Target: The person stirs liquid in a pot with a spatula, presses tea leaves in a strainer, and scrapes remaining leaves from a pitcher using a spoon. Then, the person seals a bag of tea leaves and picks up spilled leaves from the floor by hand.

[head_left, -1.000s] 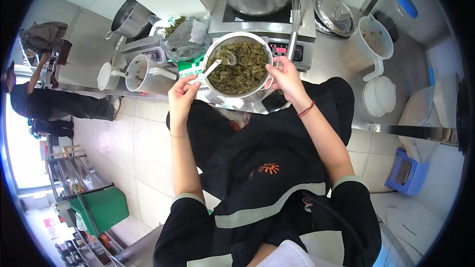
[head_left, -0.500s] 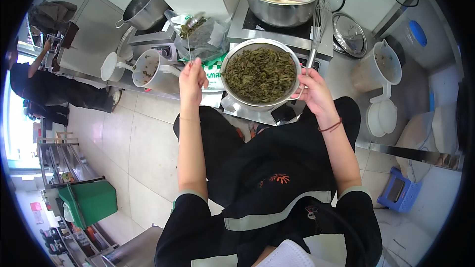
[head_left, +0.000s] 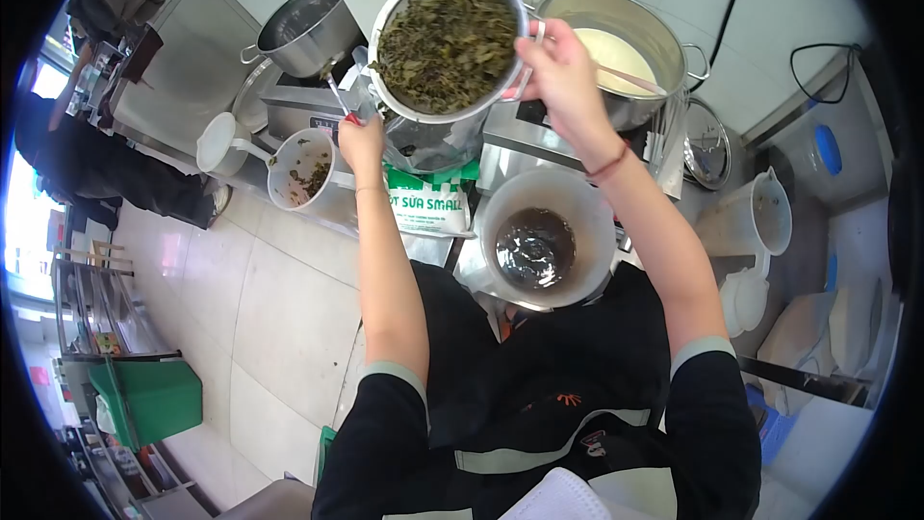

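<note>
My right hand (head_left: 568, 72) grips the wire handle of a round metal strainer (head_left: 377, 63), lifted and held tilted above a plastic bag (head_left: 438, 146). Dark wet tea leaves (head_left: 448, 48) fill the strainer, slightly blurred by motion. My left hand (head_left: 362, 143) is closed around the handle of a long metal spoon (head_left: 337, 91), beside the strainer's lower left; the spoon's far end is hard to make out. Nearer my body stands a translucent plastic container (head_left: 599, 221) with dark liquid (head_left: 536, 248) inside.
A large steel pot (head_left: 674, 27) of creamy liquid stands at the back right, another pot (head_left: 308, 34) back left. A pitcher (head_left: 298, 169) with leaf bits sits left, near a green-white packet (head_left: 428, 207). Another person (head_left: 106, 154) stands far left.
The strainer has moved up and left, from over the container to above the bag, uncovering the dark liquid. My left hand and the spoon have shifted slightly left.
</note>
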`<state>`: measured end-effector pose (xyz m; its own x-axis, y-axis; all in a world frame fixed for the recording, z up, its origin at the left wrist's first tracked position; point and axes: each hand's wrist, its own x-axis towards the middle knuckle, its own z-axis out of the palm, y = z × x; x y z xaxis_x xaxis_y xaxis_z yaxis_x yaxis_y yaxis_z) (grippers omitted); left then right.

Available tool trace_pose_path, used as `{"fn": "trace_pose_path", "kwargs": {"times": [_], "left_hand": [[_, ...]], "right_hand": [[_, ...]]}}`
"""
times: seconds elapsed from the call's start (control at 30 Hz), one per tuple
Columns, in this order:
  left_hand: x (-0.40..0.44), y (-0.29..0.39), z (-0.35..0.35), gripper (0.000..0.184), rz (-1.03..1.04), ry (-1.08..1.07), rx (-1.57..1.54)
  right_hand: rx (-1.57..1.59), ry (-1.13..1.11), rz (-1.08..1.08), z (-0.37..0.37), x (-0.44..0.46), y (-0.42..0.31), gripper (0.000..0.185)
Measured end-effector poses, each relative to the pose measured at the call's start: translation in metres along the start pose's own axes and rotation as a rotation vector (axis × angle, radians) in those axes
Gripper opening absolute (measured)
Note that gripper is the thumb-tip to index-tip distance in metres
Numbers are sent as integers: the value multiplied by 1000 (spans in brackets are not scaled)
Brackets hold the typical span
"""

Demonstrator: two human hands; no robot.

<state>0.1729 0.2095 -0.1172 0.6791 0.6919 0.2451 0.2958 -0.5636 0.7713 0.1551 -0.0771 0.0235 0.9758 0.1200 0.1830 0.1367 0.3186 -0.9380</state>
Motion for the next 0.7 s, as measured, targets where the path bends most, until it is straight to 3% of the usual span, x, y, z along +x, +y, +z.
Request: {"fn": "trace_pose_path", "kwargs": {"times": [0.03,0.1,0.17,0.23,0.3,0.37,0.7], "left_hand": [[-1,-2,-6,37,-137,-42,-162],[-14,12,-22,24,-133,-54,-506],[-19,19,-25,27,-130,-32,-614],[-17,17,-23,26,-125,-26,-722],[-18,19,-22,26,-123,-13,-772],[-18,27,-24,26,-121,2,-826],[-17,26,-35,27,-169,59,-992]], "right_hand": [[7,-46,-59,10,15,17,19],[-278,-67,-184,29,36,48,16],[-640,-18,-384,44,53,87,16],[-749,-38,-355,53,56,107,15],[-944,-109,-661,58,57,127,12],[-1019,-130,-604,58,59,135,13],[-1380,-526,-917,61,49,146,16]]}}
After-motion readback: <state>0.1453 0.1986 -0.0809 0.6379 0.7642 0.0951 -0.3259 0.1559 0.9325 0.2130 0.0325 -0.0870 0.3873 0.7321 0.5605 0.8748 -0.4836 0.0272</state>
